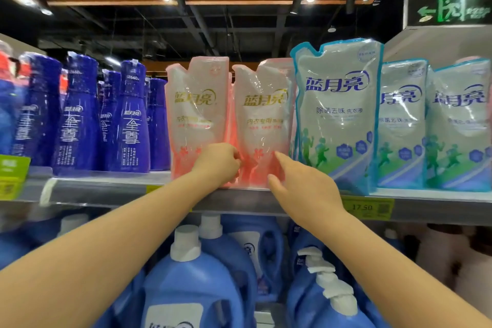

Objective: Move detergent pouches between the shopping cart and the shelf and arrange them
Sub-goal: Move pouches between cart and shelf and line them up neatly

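Note:
Two pink detergent pouches stand upright side by side on the upper shelf: a left pink pouch and a right pink pouch. My left hand has its fingers curled at the bottom of the left pouch, by the gap between the two. My right hand reaches with straight fingers and touches the lower right of the right pink pouch. Right of them stand three light-blue pouches; the nearest blue pouch is the tallest. The shopping cart is out of view.
Dark blue bottles fill the shelf's left part. Large blue jugs with white caps sit on the shelf below my arms. A yellow price tag hangs on the shelf rail. A green exit sign is at the top right.

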`<move>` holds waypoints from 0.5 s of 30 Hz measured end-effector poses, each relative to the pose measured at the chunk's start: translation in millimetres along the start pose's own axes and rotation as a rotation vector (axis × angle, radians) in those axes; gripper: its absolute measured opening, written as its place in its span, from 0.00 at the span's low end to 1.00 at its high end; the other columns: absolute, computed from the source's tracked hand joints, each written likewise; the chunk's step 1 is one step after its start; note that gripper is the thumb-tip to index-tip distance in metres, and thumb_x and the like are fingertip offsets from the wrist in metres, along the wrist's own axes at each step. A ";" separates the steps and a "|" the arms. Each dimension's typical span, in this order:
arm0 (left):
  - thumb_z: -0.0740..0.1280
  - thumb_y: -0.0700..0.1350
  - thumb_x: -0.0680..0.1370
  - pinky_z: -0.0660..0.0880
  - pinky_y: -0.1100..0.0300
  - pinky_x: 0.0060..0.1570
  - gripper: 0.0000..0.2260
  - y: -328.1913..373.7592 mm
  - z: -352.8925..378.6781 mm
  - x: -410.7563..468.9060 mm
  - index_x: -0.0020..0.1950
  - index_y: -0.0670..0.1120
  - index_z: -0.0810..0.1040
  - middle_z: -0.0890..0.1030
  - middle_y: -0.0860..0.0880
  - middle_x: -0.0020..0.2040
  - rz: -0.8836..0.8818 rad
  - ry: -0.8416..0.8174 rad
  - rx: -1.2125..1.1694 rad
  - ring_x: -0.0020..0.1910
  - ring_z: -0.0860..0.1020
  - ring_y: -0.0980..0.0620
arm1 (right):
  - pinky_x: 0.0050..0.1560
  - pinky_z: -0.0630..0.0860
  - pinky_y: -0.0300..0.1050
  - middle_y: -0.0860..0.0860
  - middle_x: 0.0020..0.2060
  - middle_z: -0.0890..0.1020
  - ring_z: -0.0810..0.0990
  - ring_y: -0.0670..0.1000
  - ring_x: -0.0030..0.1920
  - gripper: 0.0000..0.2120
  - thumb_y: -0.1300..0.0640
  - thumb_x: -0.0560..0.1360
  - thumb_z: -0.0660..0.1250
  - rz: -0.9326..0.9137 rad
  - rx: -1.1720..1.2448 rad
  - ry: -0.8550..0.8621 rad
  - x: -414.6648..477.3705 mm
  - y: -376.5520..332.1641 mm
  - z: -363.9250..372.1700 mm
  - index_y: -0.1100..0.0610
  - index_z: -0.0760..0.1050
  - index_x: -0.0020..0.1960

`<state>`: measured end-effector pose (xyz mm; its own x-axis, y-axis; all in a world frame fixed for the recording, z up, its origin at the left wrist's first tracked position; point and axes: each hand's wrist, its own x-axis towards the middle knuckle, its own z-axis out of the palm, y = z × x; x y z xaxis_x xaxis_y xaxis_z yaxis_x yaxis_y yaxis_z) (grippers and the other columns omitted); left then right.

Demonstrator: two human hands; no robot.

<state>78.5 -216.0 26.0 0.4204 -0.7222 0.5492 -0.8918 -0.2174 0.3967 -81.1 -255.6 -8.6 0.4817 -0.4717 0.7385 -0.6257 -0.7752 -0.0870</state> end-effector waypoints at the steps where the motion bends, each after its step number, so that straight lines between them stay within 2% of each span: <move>1: 0.59 0.39 0.78 0.79 0.54 0.48 0.11 -0.6 0.7 2.1 0.49 0.41 0.81 0.84 0.45 0.41 0.005 -0.013 0.015 0.40 0.82 0.50 | 0.52 0.72 0.47 0.48 0.65 0.74 0.75 0.54 0.60 0.24 0.47 0.80 0.52 0.000 -0.009 0.006 -0.3 -0.4 1.4 0.48 0.55 0.75; 4: 0.59 0.36 0.77 0.80 0.52 0.47 0.10 0.0 0.4 7.4 0.48 0.39 0.81 0.83 0.44 0.41 0.011 -0.048 0.085 0.41 0.82 0.47 | 0.50 0.72 0.46 0.47 0.65 0.75 0.76 0.54 0.59 0.24 0.45 0.80 0.51 -0.012 -0.032 0.042 -1.9 -1.8 4.2 0.46 0.54 0.75; 7: 0.58 0.36 0.77 0.78 0.55 0.48 0.12 3.0 -1.5 9.6 0.51 0.39 0.80 0.82 0.44 0.47 0.051 -0.072 0.241 0.48 0.81 0.46 | 0.49 0.71 0.47 0.48 0.61 0.78 0.78 0.54 0.56 0.25 0.44 0.80 0.51 -0.020 -0.054 0.077 -4.0 -3.6 7.4 0.46 0.55 0.75; 12: 0.57 0.36 0.78 0.76 0.58 0.45 0.12 2.1 -1.6 13.0 0.52 0.40 0.80 0.74 0.50 0.35 0.138 -0.103 0.381 0.49 0.80 0.47 | 0.48 0.67 0.47 0.49 0.51 0.83 0.79 0.53 0.48 0.27 0.42 0.79 0.54 -0.038 -0.102 0.153 -6.2 -5.5 18.0 0.49 0.57 0.75; 15: 0.60 0.35 0.77 0.74 0.59 0.37 0.08 2.7 -3.3 13.2 0.46 0.40 0.79 0.72 0.50 0.32 0.176 -0.083 0.422 0.42 0.78 0.47 | 0.49 0.67 0.47 0.49 0.48 0.82 0.79 0.53 0.48 0.30 0.40 0.76 0.58 -0.039 -0.097 0.180 -8.4 -6.3 20.0 0.50 0.59 0.75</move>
<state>82.2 -223.9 36.7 0.2566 -0.8188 0.5135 -0.9459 -0.3219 -0.0406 -69.0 -255.2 -27.6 0.3950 -0.3523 0.8484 -0.6687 -0.7435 0.0026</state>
